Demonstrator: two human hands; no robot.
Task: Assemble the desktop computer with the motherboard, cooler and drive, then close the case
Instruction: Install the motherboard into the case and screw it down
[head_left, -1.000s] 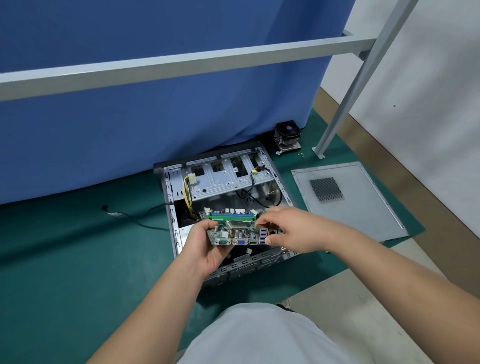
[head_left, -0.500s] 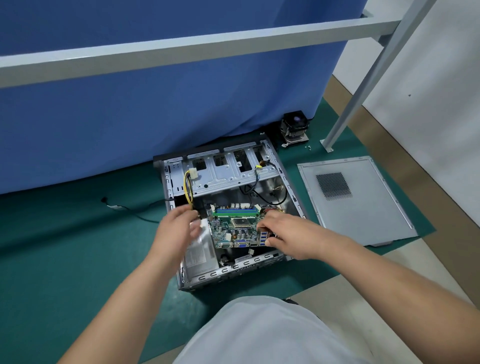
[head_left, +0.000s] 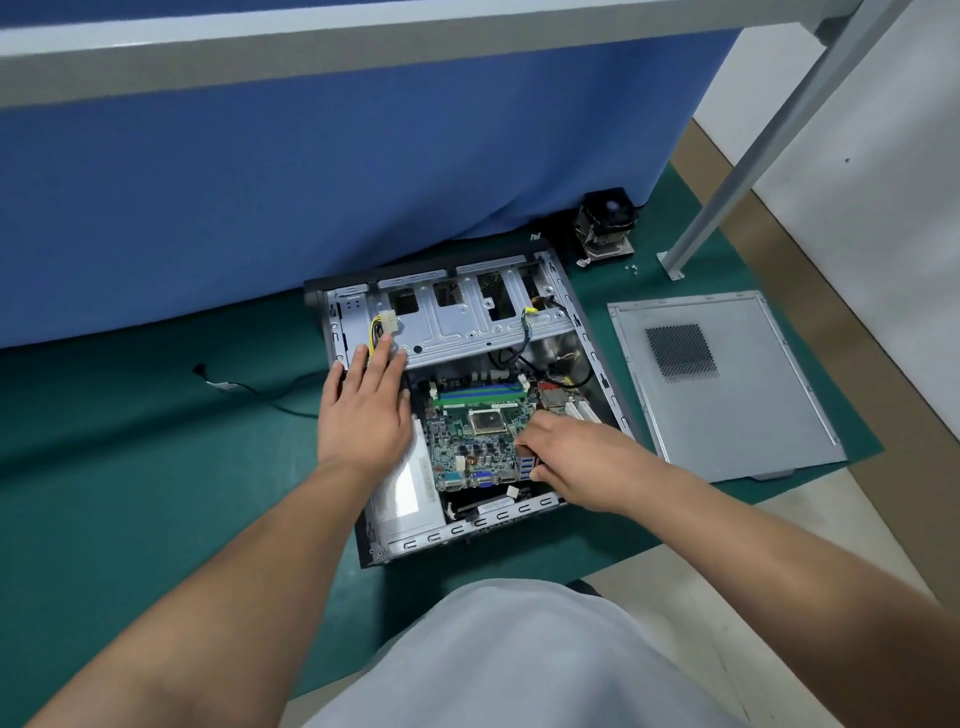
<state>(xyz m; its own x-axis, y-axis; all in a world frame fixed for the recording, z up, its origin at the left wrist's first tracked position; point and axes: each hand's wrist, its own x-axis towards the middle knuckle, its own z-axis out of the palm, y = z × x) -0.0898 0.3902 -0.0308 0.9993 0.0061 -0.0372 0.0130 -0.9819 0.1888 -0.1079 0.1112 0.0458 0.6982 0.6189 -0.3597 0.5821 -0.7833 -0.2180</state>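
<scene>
Lying open on its side, the case (head_left: 597, 332) held the motherboard (head_left: 478, 436) flat inside — right hand (head_left: 576, 457) pinched the board's near-right edge, fingers curled on it. Left hand (head_left: 363, 410) hovered over the case's left side, fingers straight, slightly spread, holding nothing. Cooler (head_left: 605, 223) stood beyond the case's far-right corner; side panel (head_left: 727, 384) lay right of the case.

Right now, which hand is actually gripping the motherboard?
The right hand: its fingers pinch the motherboard's right edge by the blue ports. The left hand lies flat, fingers straight, reaching toward the drive cage.
</scene>
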